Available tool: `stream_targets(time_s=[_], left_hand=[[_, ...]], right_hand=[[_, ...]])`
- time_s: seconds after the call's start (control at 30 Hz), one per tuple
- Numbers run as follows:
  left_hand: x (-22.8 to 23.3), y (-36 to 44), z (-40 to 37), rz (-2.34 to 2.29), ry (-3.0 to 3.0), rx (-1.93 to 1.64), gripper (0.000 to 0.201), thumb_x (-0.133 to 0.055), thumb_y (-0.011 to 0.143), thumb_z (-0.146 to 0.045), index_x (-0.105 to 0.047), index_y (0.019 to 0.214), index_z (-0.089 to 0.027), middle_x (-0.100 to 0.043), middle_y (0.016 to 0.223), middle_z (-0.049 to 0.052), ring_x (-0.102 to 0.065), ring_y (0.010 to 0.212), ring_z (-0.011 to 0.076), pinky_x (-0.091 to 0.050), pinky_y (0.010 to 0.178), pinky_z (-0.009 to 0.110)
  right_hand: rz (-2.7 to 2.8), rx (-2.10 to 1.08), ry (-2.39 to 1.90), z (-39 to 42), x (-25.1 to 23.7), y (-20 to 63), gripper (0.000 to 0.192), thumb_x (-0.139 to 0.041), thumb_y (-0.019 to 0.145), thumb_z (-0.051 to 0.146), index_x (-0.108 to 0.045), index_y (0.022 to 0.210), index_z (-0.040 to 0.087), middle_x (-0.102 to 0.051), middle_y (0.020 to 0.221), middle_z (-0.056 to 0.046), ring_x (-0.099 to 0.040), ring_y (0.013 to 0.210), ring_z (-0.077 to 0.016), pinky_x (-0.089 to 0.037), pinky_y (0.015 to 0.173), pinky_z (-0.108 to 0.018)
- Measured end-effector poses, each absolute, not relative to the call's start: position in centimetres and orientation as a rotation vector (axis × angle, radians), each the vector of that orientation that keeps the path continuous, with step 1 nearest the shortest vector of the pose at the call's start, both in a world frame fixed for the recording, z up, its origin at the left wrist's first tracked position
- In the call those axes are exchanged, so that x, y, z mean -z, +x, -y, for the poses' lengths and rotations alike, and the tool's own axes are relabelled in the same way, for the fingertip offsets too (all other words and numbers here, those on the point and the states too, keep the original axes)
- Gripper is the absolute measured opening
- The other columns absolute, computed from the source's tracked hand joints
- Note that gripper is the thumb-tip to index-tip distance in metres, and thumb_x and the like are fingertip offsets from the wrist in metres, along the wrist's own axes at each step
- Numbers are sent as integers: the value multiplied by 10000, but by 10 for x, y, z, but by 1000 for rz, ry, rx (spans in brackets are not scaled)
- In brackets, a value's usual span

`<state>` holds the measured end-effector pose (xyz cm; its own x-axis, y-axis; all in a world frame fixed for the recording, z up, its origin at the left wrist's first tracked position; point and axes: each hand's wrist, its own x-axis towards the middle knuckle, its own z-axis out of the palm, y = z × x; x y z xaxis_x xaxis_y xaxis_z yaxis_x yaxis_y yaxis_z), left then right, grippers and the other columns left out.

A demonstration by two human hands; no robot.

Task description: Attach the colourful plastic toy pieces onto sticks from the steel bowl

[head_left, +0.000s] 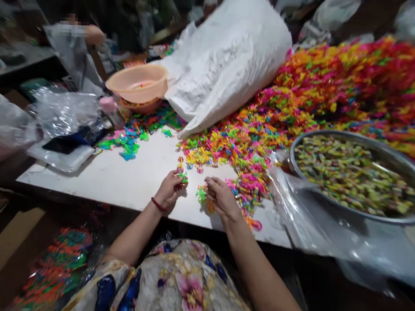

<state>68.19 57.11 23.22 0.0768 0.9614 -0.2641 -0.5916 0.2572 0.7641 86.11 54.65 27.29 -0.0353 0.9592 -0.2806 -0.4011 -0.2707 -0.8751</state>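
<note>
My left hand (171,187), with a dark red bead bracelet at the wrist, pinches a few small plastic pieces (182,178) in green and pink. Across a short gap, my right hand (221,196) has its fingers drawn together over green and orange bits (201,193). Whether those bits are gripped or lie beneath the fingers is unclear. Just beyond both hands, pink ring-shaped pieces (200,169) rest on the white tabletop (137,184). A spread of colourful small plastic pieces (250,185) reaches close to my right hand.
A large multicoloured heap (351,84) fills the back right, beside a white sack (232,60). At right stands a metal basin (358,212) of small pieces, near clear plastic bags (294,209). Back left are a peach bowl (138,83) and plastic-wrapped items (68,112). Filled bags (58,268) lie below left.
</note>
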Motion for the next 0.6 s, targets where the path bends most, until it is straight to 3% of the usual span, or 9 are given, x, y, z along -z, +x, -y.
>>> stream_targets(time_s=[0.07,0.17,0.33,0.47,0.6], left_hand=[[-235,685,-566,-844,518,-1194,425,-809,677,-219,-510,972,-157,-679,801,41,-651,677,138,-517,671,268],[-236,690,-558,-866,490,-1137,334,-761,739,-233,-531,970,-156,-697,831,60,-694,770,180,-547,761,320],[-235,696,-550,-875,524,-1082,279,-760,750,-199,-560,940,-158,-688,834,35,-677,771,150,-570,785,326],[-235,700,-548,-877,516,-1054,355,-811,684,-182,-560,935,-161,-671,807,11,-659,744,135,-576,755,300],[-243,703,-543,-857,512,-1047,480,-833,617,-148,-571,1018,-177,-650,853,-3,-629,726,116,-543,686,244]], right_hand=[[689,-1587,-1076,-541,-270,863,484,-904,550,475,-535,682,190,-324,489,117,-212,437,-28,-137,388,-173],[692,-1564,-1129,-532,-260,867,467,-900,563,463,-563,719,181,-462,522,82,-276,437,-28,-156,383,-170],[733,-1536,-1142,-521,-249,870,399,-859,634,448,-612,801,184,-627,659,29,-352,451,-32,-220,402,-175],[743,-1538,-1148,-519,-247,870,445,-837,648,480,-692,938,175,-604,666,40,-315,446,-23,-194,412,-189],[758,-1507,-1216,-516,-241,871,538,-841,626,501,-702,1027,170,-462,539,90,-279,432,-35,-193,421,-199]])
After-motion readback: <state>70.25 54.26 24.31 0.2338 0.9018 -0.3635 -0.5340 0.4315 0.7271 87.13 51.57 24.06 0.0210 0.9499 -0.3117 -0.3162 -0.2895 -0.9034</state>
